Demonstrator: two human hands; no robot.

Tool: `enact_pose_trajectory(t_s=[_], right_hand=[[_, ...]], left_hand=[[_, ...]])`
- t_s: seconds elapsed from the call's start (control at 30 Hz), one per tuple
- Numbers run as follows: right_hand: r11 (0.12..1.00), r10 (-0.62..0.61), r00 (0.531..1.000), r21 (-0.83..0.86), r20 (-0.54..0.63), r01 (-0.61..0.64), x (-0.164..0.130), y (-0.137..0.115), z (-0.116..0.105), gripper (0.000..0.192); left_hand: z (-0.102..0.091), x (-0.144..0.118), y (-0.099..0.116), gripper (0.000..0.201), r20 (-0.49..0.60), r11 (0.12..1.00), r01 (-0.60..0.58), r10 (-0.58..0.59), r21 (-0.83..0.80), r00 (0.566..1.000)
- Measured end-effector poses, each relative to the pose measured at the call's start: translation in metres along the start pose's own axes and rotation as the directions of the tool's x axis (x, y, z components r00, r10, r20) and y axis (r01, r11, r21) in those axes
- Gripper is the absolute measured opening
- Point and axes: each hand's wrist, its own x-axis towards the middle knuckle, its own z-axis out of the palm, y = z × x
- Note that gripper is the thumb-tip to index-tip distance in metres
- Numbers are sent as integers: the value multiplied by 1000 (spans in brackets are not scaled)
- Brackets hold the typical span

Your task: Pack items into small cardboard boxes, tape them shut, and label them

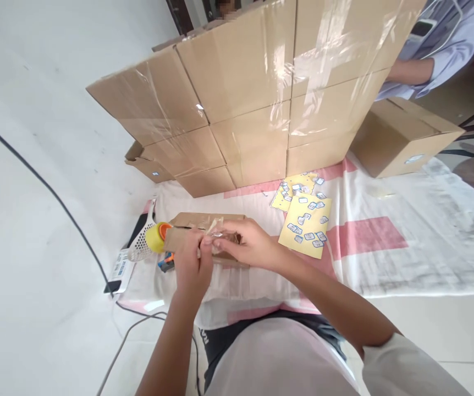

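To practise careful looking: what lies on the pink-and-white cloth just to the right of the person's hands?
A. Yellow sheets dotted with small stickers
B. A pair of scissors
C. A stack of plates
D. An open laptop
A: the yellow sticker sheets lie flat on the pink-and-white cloth, just beyond the right hand, which with the left hand works at a small cardboard box.

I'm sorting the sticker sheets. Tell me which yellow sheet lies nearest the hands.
The front sheet, lying flat on the pink-and-white cloth just beside the right hand. The other sheet lies farther back, towards the stacked boxes.
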Motion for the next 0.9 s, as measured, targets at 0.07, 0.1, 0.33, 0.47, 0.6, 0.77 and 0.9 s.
enact_pose_trajectory(t_s=[0.07, 0.1, 0.33, 0.47, 0.6, 0.77, 0.9], right_hand=[[953, 147, 989, 270, -13, -138, -12, -4, 1, 21], [911, 211, 977, 364, -11, -193, -18, -5, 0, 23], [738, 415, 908, 564, 53, -370, -42, -8, -29, 29], [679, 429, 892, 600, 143, -423, -60, -2, -55, 30], [754, 486, 873, 521, -32, -400, -87, 3, -77, 31], [930, 340, 834, 25, -435, -367, -117, 9, -67, 14], [900, 341, 826, -97, -448, -425, -135, 7, -54, 8]], left_hand=[[9, -2, 10, 16, -2, 997, -33, 33, -70, 999], [12, -1, 13, 12, 1, 991, -40, 40, -125, 999], [17, 6, 23, 38, 446, 910, -152, 329, -387, 832], [28, 10, 30, 40, 457, 908, -339, 418, -248, 785], [43, 8, 39, 31, 402, 882, -417, 471, -220, 785], [67, -11, 65, 29, 457, 901, -290, 417, -323, 786], [83, -21, 79, 19, 473, 911, -57, 264, -408, 841]])
